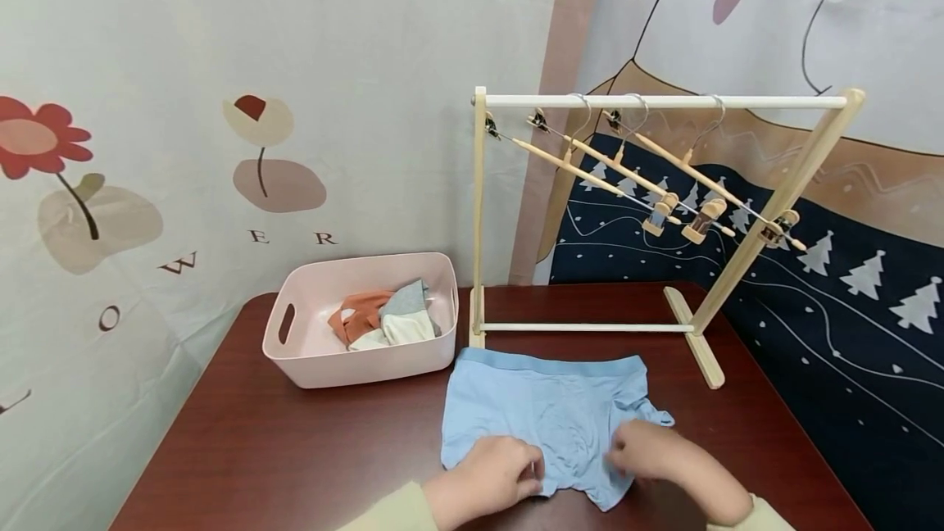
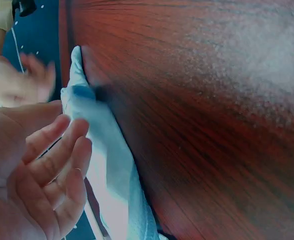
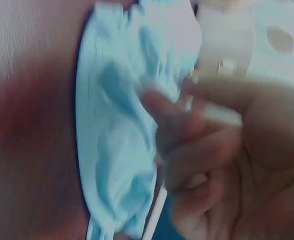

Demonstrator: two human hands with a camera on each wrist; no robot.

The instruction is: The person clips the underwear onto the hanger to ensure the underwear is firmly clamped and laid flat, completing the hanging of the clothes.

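Observation:
Light blue boxer briefs (image 1: 542,388) lie spread on the table, waistband toward the rack and the right side bunched. My left hand (image 1: 496,475) is over the lower left leg opening; its fingers bend loosely with nothing between them in the left wrist view. Near the right leg opening is my right hand (image 1: 649,451), blurred, its fingers loosely curled. The right wrist view shows that hand close to the wrinkled blue cloth (image 3: 119,165) with no fabric in its fingers.
A wooden rack (image 1: 479,211) stands behind the briefs, with several clip hangers (image 1: 656,184) on its top bar. To the left sits a pink basket (image 1: 317,363) holding orange, grey and white clothes (image 1: 406,319). The dark red table (image 1: 295,449) reaches a printed wall cloth.

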